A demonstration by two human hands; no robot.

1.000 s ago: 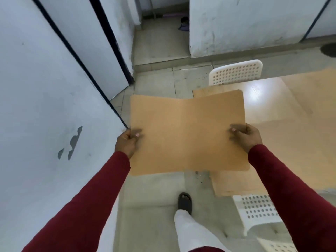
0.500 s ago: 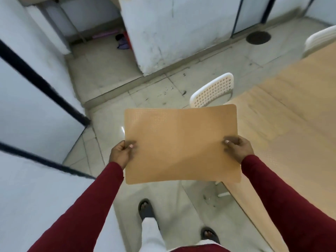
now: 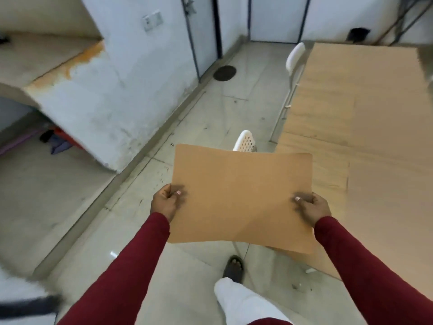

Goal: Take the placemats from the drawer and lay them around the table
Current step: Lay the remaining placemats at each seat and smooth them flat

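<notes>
A tan rectangular placemat (image 3: 239, 198) is held flat in front of me, above the floor. My left hand (image 3: 165, 202) pinches its left edge and my right hand (image 3: 312, 207) pinches its right edge, thumbs on top. The long wooden table (image 3: 365, 127) stretches along the right side; the placemat's right end overlaps its near left edge in the view. The drawer is not in view.
Two white perforated chairs stand by the table's left side, one (image 3: 244, 141) just past the placemat and one (image 3: 294, 61) further back. A low white wall (image 3: 112, 95) runs on the left. A round floor drain (image 3: 224, 72) lies ahead. My sandalled foot (image 3: 233, 266) is on the tiled floor.
I have turned right and walked along the table; it now runs up the right side. The placemat stays held in both hands, flatter than a second ago.
</notes>
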